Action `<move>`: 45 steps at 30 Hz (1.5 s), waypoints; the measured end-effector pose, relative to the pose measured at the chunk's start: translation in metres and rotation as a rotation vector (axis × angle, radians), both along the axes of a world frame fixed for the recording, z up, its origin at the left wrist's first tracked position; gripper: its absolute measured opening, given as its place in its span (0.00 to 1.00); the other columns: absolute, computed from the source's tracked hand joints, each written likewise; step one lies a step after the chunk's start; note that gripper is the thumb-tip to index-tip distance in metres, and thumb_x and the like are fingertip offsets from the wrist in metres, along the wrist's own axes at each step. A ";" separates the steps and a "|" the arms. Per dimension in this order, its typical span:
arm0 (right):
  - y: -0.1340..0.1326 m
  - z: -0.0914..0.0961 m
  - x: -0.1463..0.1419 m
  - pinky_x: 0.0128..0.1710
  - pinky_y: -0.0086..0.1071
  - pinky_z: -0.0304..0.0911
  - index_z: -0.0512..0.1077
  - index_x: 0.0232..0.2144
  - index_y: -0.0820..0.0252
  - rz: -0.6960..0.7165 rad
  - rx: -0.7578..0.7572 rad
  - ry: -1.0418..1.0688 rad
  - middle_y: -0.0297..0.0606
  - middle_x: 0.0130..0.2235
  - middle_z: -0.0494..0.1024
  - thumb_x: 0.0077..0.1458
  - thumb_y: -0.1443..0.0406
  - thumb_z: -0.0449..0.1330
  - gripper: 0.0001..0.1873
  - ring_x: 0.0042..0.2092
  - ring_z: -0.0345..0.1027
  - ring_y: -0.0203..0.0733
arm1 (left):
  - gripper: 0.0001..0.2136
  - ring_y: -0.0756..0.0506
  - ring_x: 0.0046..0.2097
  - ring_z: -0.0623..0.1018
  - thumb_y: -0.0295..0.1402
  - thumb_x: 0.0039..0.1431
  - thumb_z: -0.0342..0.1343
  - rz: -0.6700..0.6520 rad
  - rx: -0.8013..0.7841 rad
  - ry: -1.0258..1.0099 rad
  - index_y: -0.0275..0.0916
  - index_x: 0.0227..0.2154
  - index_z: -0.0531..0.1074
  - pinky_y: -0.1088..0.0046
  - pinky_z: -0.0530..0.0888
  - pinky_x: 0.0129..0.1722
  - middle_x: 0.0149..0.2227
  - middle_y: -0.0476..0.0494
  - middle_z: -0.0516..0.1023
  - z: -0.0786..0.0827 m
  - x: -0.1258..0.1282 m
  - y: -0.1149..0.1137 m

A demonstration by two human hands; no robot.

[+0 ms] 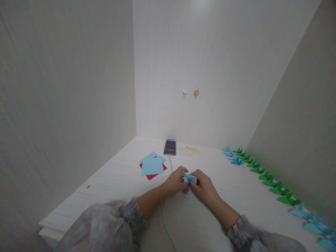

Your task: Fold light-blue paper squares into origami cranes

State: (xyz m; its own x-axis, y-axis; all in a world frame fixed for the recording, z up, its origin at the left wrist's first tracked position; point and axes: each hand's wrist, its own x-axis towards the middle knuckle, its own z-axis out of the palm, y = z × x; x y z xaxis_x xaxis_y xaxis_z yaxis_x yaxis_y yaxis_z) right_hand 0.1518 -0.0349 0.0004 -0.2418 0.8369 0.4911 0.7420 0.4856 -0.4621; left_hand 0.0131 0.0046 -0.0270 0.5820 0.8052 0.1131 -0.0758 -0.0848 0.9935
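A small folded piece of light blue paper (186, 179) is held up in front of me, between both hands. My left hand (176, 181) grips its left side, fingers closed around the edge. On the right side, my right hand (204, 182) pinches the same paper, with the thumb across its front. Parts of the paper and some fingertips are hidden behind the hands. To the left of them lie loose square sheets, light blue paper (152, 166) on top of red paper (151, 177).
Folded green paper cranes (266, 176) and blue paper cranes (313, 227) line the table's right side. A blurred dark device (170, 147) stands at the back, with a white cable (165, 218) running towards me. An orange scrap (88, 186) lies left. Hooks (196, 93) are on the wall.
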 end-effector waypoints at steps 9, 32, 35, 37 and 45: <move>0.000 -0.003 -0.003 0.23 0.26 0.54 0.66 0.26 0.60 -0.056 0.023 0.035 0.33 0.23 0.67 0.43 0.69 0.50 0.05 0.24 0.59 0.35 | 0.11 0.54 0.18 0.68 0.29 0.44 0.49 0.052 0.038 0.057 0.36 0.33 0.56 0.79 0.66 0.15 0.19 0.53 0.65 0.000 0.002 -0.001; 0.005 -0.004 0.010 0.31 0.30 0.61 0.70 0.33 0.58 0.137 0.116 0.059 0.38 0.29 0.72 0.48 0.70 0.49 0.12 0.31 0.65 0.37 | 0.11 0.55 0.17 0.67 0.27 0.45 0.48 0.050 0.081 0.074 0.36 0.35 0.59 0.82 0.65 0.15 0.18 0.54 0.65 0.005 -0.001 0.001; 0.006 -0.005 0.011 0.31 0.30 0.61 0.70 0.32 0.58 0.153 0.128 0.075 0.38 0.29 0.71 0.47 0.71 0.49 0.12 0.31 0.65 0.37 | 0.14 0.55 0.18 0.67 0.30 0.42 0.53 0.010 0.042 0.035 0.36 0.35 0.59 0.80 0.66 0.17 0.18 0.54 0.65 0.009 0.000 -0.002; 0.007 -0.006 0.012 0.31 0.30 0.60 0.71 0.31 0.59 0.155 0.134 0.099 0.38 0.28 0.71 0.47 0.72 0.48 0.12 0.31 0.64 0.37 | 0.16 0.54 0.19 0.68 0.34 0.42 0.54 -0.008 -0.008 -0.012 0.35 0.34 0.59 0.78 0.68 0.18 0.20 0.52 0.66 0.012 0.000 -0.003; 0.004 -0.004 0.009 0.31 0.29 0.61 0.70 0.33 0.59 0.142 0.067 0.174 0.37 0.30 0.71 0.45 0.72 0.48 0.14 0.32 0.65 0.37 | 0.18 0.53 0.21 0.70 0.40 0.41 0.54 -0.021 -0.094 -0.080 0.35 0.33 0.58 0.74 0.69 0.21 0.24 0.50 0.67 0.006 0.000 0.000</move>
State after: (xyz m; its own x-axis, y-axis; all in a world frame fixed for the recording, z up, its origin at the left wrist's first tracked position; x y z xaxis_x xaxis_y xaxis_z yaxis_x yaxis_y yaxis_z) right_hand 0.1604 -0.0309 -0.0035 -0.2621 0.7646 0.5889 0.5761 0.6135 -0.5402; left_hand 0.0130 0.0043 -0.0210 0.5912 0.8021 0.0850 -0.1564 0.0105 0.9876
